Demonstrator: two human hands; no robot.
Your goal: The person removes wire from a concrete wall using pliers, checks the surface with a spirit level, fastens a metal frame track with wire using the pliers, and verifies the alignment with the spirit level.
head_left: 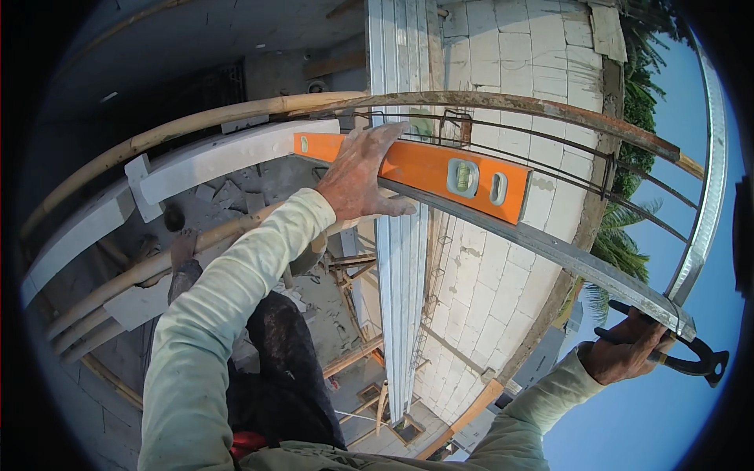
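My left hand (361, 174) is wrapped over an orange spirit level (428, 169), its thumb stretched along the lower edge. The level lies along a galvanized metal channel (577, 255), which slopes down to the right. At the channel's far right end, my right hand (624, 349) grips dark-handled pincers (703, 367), their jaws pointing right. Its fingers are beside the channel's end, and I cannot tell whether they also support it. A second metal channel (711, 173) rises from that end, the two meeting at a corner.
Bamboo poles (212, 118) and thin steel bars (542, 141) cross beyond my hands. White blocks (228, 157) lie at left. A bundle of long metal channels (399, 314) runs down the middle beside a white block wall (479, 290). Rubble covers the floor far below.
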